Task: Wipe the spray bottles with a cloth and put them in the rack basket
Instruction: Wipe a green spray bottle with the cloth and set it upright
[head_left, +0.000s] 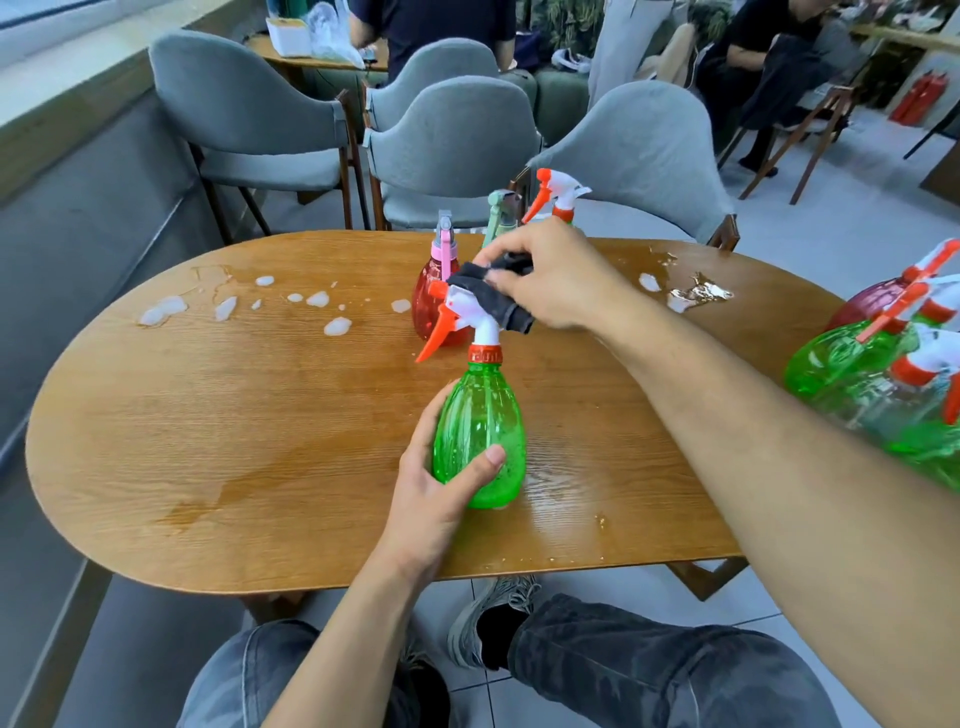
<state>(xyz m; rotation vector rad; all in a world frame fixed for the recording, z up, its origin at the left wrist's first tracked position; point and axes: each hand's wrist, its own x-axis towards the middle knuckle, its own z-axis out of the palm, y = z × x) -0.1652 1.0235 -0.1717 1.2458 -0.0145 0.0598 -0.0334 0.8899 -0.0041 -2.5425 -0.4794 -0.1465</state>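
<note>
While the left hand (436, 493) grips the green bottle (480, 431), the right hand (550, 275) presses the cloth (493, 301) on its nozzle.

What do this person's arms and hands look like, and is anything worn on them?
Both forearms are bare as far as the view reaches: no sleeves show. The left hand and the right hand have no gloves, and no rings, watch or bands can be seen. The nails look short and plain. Lower down, the person wears dark grey jeans and grey knit trainers.
</note>
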